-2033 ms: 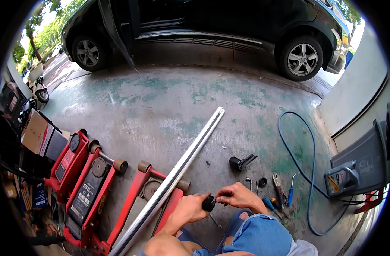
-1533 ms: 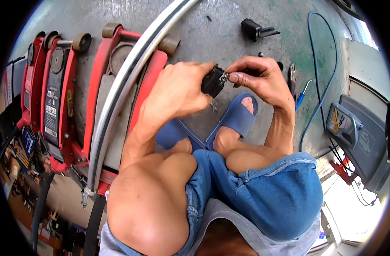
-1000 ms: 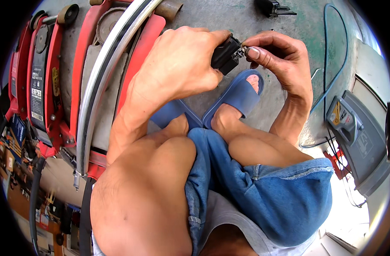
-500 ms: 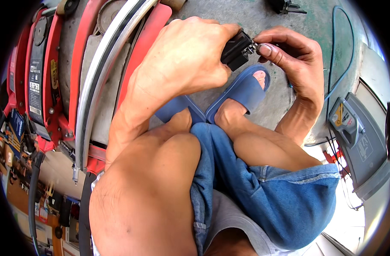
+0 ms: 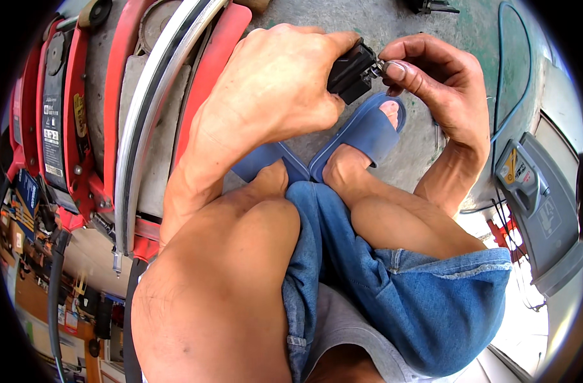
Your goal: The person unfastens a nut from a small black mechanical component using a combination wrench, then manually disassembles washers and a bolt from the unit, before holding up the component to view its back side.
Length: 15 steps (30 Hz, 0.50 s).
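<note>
In front of me, above my slippered feet, my left hand [image 5: 275,83] is closed round a black blocky plastic part [image 5: 351,71]. Its fingers grip the part from the left, hiding much of that side. My right hand [image 5: 441,83] pinches a small metal piece [image 5: 379,66] between thumb and forefinger, right at the black part's right end. That piece is mostly covered by the fingertips; whether it is a screw or a pin I cannot tell.
Red lift arms [image 5: 208,83] with a pale curved metal strip [image 5: 148,121] stand close on my left. A grey case [image 5: 540,204] and a blue hose [image 5: 518,108] lie to the right. Another black part [image 5: 432,6] rests on the concrete floor [image 5: 400,153] at the top. My blue slippers [image 5: 362,137] are below my hands.
Both hands hold nearly the same pose. My right hand has shifted slightly rightward, and the left with the black part has moved slightly left. The view has shifted a little.
</note>
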{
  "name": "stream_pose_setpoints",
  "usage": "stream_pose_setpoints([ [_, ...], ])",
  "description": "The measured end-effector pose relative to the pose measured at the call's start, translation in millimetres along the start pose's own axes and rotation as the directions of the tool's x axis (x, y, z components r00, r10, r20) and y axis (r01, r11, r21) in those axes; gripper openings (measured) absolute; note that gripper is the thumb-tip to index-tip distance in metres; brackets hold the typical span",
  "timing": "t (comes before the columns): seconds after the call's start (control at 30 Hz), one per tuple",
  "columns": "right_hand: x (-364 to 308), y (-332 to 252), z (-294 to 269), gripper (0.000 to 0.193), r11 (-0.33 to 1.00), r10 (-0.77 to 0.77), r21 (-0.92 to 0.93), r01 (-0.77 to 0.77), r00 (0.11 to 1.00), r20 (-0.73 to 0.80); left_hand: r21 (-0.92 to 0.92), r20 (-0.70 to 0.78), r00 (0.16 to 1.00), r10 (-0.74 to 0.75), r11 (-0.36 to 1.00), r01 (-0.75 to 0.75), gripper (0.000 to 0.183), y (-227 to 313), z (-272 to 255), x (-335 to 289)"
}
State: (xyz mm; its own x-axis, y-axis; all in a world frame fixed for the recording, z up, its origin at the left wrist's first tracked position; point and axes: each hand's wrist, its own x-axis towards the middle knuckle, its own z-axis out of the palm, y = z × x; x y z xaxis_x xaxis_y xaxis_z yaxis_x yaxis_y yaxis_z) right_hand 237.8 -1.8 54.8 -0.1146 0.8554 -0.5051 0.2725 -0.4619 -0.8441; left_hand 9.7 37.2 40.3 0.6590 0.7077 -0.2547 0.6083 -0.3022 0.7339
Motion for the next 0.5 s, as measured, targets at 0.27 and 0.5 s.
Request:
stream_pose_setpoints([
  [0.27, 2.6, -1.4, 3.4, 0.019, 0.995, -0.073, -0.07, 0.074, 0.997, 0.013, -0.01, -0.054, 0.998, 0.041, 0.999, -0.042, 0.064, -2.7, 1.9, -0.4],
  [0.5, 7.3, 11.1, 10.0, 0.022, 0.955, -0.191, 0.211, 0.207, 0.977, -0.097, -0.09, -0.093, 0.993, 0.069, 0.993, -0.077, 0.063, -7.5, 4.8, 0.9],
])
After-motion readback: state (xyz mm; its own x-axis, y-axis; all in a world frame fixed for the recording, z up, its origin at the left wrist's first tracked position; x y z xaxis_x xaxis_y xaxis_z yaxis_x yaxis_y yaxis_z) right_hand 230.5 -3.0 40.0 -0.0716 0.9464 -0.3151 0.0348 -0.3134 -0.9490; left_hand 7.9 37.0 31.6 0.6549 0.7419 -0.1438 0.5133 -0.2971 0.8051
